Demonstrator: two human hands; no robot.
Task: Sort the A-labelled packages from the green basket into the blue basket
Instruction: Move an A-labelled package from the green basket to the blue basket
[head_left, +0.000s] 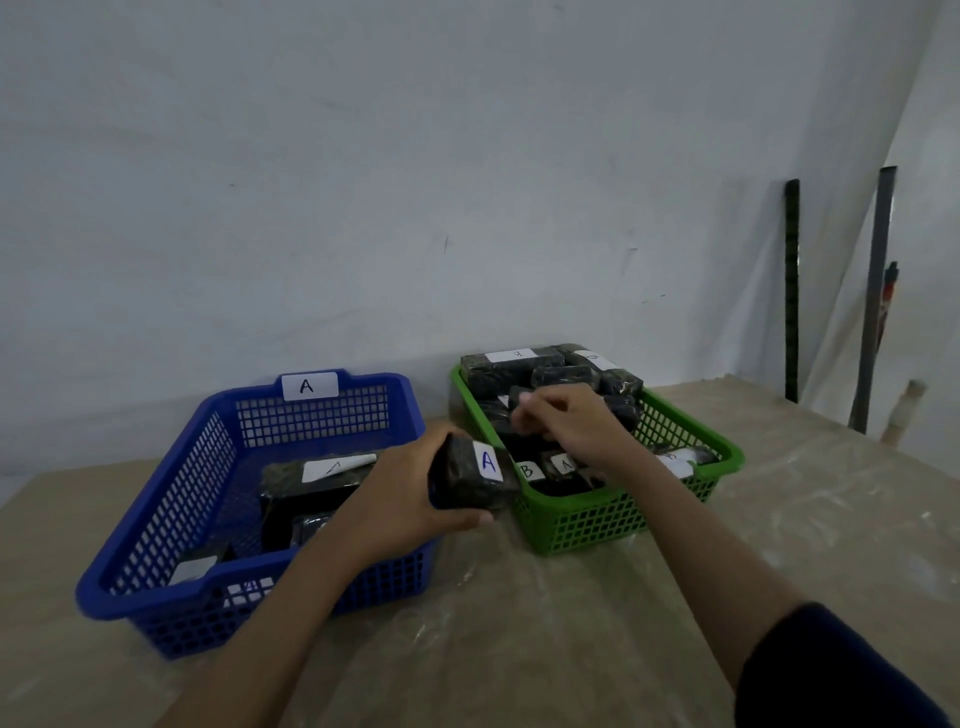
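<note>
Holding the A package (475, 478) tight in my left hand (410, 499), I see the blue basket (156, 519) just left, below it.

Pale grey-white wall (363, 182) fills the upper view, scuffed with a few small dark marks. Light is dim and even. Tabletop (545, 649) is beige, covered in a wrinkled clear film (glints near the right side). At right, in the corner, a thin black strip (791, 291) and a grey metal bar (877, 301) lean upright against the wall, with a pale stick (906, 410) beside them.
</note>
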